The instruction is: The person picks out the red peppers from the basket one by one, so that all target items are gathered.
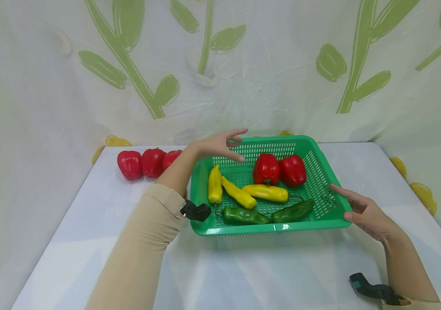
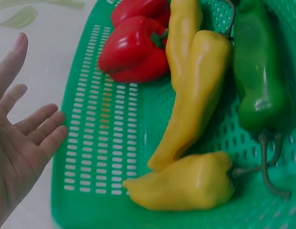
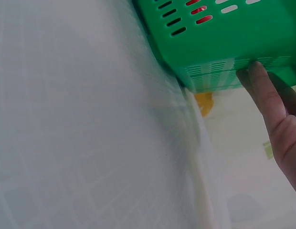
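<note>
Your right hand (image 1: 364, 211) is sitting nearest the camera, at about 4 o'clock on the white table (image 1: 88, 241), fingers straight and slightly apart, holding nothing; in the right wrist view one fingertip is touching the outer wall of the green basket (image 3: 224, 43) at its right near corner. The basket (image 1: 321, 172) is resting at the table's centre. Your left hand (image 1: 220, 144) is hovering over the basket's far left corner, at roughly 11 o'clock of the basket, fingers straight and spread, gripping nothing; the left wrist view is showing the open palm (image 2: 19, 143) beside the basket rim, apart from the produce. Inside the basket, two red bell peppers (image 1: 278, 169) are lying side by side toward 1 o'clock, three yellow long peppers (image 1: 240, 191) are lying across the middle and left, and two green long peppers (image 1: 267, 214) are lying along the near wall at 6 o'clock. Three more red peppers (image 1: 147, 162) are sitting in a touching row on the table at 10 o'clock, outside the basket.
</note>
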{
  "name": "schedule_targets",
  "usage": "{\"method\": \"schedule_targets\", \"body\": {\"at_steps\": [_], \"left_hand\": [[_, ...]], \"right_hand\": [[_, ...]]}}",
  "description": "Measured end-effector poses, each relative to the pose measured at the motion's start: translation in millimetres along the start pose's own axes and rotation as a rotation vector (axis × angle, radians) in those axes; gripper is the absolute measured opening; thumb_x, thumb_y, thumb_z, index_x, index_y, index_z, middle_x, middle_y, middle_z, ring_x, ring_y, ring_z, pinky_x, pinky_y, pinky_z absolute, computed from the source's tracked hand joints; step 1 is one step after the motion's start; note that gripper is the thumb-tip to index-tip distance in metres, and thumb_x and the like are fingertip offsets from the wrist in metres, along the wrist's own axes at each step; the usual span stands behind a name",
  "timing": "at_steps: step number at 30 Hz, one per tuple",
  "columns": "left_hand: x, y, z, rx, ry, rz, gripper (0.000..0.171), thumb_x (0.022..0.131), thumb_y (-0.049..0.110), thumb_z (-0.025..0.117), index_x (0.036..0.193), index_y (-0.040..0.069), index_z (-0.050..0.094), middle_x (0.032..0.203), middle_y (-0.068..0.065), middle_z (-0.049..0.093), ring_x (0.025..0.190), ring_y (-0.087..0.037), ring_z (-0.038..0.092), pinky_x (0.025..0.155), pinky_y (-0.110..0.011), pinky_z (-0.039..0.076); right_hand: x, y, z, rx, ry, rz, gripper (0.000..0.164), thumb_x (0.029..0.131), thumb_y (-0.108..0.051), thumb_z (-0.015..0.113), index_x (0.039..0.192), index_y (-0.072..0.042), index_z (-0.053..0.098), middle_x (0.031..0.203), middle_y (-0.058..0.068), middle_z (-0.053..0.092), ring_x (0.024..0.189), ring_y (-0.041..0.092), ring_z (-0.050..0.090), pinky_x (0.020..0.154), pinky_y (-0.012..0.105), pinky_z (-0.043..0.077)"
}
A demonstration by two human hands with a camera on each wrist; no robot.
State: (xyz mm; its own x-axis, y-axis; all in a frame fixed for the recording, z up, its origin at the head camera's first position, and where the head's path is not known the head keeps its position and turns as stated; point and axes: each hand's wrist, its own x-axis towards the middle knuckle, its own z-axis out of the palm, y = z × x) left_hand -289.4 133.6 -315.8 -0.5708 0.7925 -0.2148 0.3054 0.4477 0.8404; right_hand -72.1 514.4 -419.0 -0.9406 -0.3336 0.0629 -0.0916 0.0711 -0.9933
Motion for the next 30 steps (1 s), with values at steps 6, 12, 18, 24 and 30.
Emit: {"method": "schedule_targets", "body": {"at_steps": [6,12,18,24,30], "left_hand": [[14.7,2.4,15.0,-0.026,-0.024,0.004,0.089,0.082,0.024,0.072,0.152,0.028,0.016,0.153,-0.007,0.027,0.141,-0.025,0.029,0.108,-0.042,0.036],[27.9,4.9,30.4,-0.018,-0.044,0.013,0.089,0.083,0.023,0.071,0.153,0.023,0.015,0.154,-0.007,0.024,0.141,-0.026,0.026,0.107,-0.042,0.037],[46.4,5.6,44.9,-0.008,-0.062,-0.001,0.092,0.081,0.026,0.073,0.152,0.026,0.016,0.158,-0.003,0.017,0.144,-0.02,0.017,0.111,-0.043,0.03],[60.0,2.1,55.5,0.058,-0.088,0.014,0.091,0.08,0.026,0.074,0.152,0.022,0.018,0.158,-0.003,0.015,0.142,-0.021,0.02,0.108,-0.038,0.036],[68.2,-1.4,62.4,0.092,-0.097,-0.003,0.092,0.078,0.022,0.076,0.152,0.02,0.02,0.157,-0.004,0.018,0.139,-0.024,0.025,0.103,-0.036,0.042]], "right_hand": [[0,0,0,-0.012,0.001,-0.002,0.056,0.095,-0.008,0.053,0.147,-0.017,0.035,0.137,-0.017,0.042,0.112,0.003,0.054,0.084,0.022,0.052],[0,2,-2,0.015,-0.024,-0.022,0.056,0.096,-0.006,0.051,0.148,-0.015,0.033,0.138,-0.015,0.042,0.113,0.005,0.054,0.084,0.023,0.053],[0,4,-3,0.005,-0.017,-0.026,0.056,0.095,-0.006,0.052,0.147,-0.014,0.034,0.138,-0.015,0.041,0.113,0.004,0.054,0.084,0.022,0.053],[2,3,-1,0.009,-0.011,-0.017,0.056,0.095,-0.006,0.053,0.147,-0.014,0.034,0.138,-0.015,0.041,0.113,0.004,0.054,0.085,0.022,0.052],[2,0,0,0.044,-0.02,-0.016,0.056,0.095,-0.006,0.054,0.147,-0.015,0.036,0.138,-0.014,0.043,0.112,0.005,0.055,0.085,0.023,0.052]]}}
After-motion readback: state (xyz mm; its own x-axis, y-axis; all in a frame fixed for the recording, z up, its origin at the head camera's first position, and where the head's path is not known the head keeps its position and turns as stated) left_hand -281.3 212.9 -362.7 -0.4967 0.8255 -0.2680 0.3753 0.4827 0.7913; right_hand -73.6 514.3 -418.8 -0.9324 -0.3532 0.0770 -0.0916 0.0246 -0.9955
